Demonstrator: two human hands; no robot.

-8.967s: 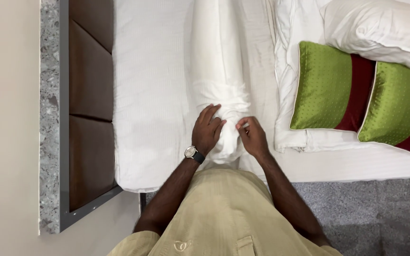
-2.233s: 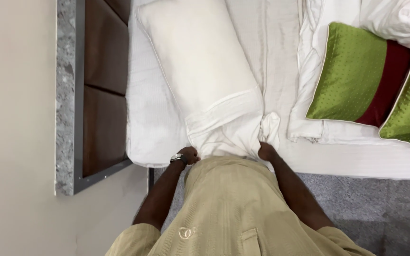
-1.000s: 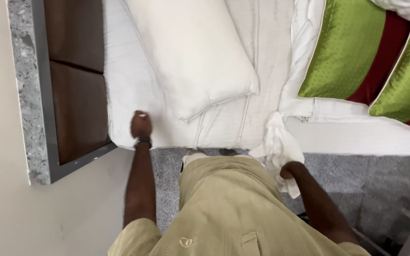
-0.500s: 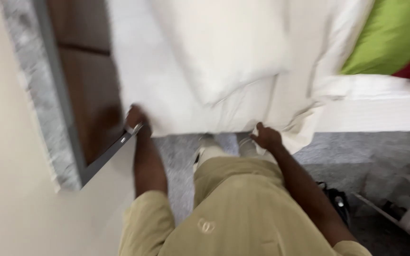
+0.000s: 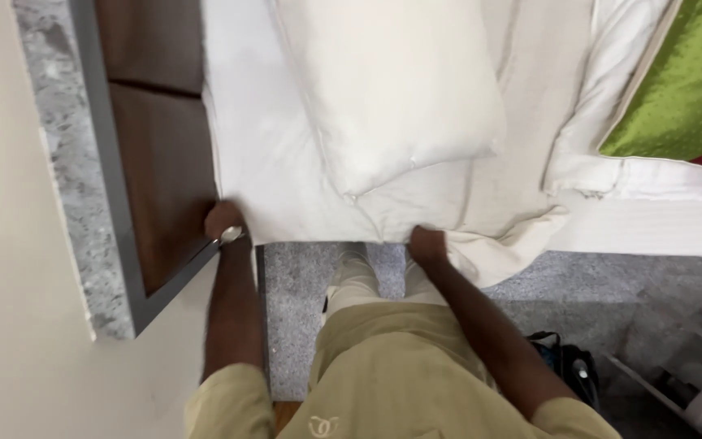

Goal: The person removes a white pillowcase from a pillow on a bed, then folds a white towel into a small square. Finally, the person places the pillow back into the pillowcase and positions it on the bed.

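A white pillow point(image 5: 387, 85) lies on the white bed sheet point(image 5: 262, 162) of a bed. My left hand point(image 5: 223, 219), with a wristwatch, grips the corner of the sheet where the mattress meets the dark wooden headboard point(image 5: 160, 146). My right hand point(image 5: 427, 242) grips the bed's near edge, where an off-white cloth point(image 5: 513, 236) hangs down over the side. Both hands have their fingers closed on fabric.
A green and maroon cushion point(image 5: 680, 89) lies on folded white bedding point(image 5: 611, 162) at the right. A grey stone-look wall strip point(image 5: 71, 187) borders the headboard. Grey carpet point(image 5: 302, 276) runs under my feet, and a black bag point(image 5: 566, 362) sits on it at the lower right.
I have stepped back from the pillow. My left hand moved to the sheet corner by the headboard, and my right hand came up from the hanging cloth to the bed edge.
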